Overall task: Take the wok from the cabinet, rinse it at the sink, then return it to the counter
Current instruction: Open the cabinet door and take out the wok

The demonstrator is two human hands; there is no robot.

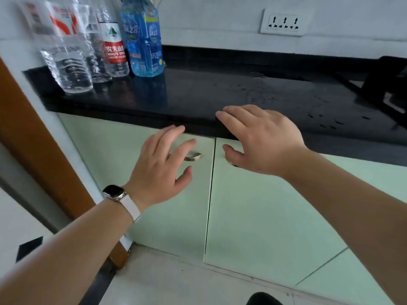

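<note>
Gripping nothing with either hand. Left hand spread and relaxed before the left cabinet door, fingertips just over the metal handle at its 3 o'clock; contact impossible to tell. Right hand likewise loose, fingers across the black counter edge, thumb before the right cabinet door. Both doors closed; wok not in sight. Watch on the left wrist. Bottles at 10 o'clock on the counter, wall socket at 1 o'clock.
</note>
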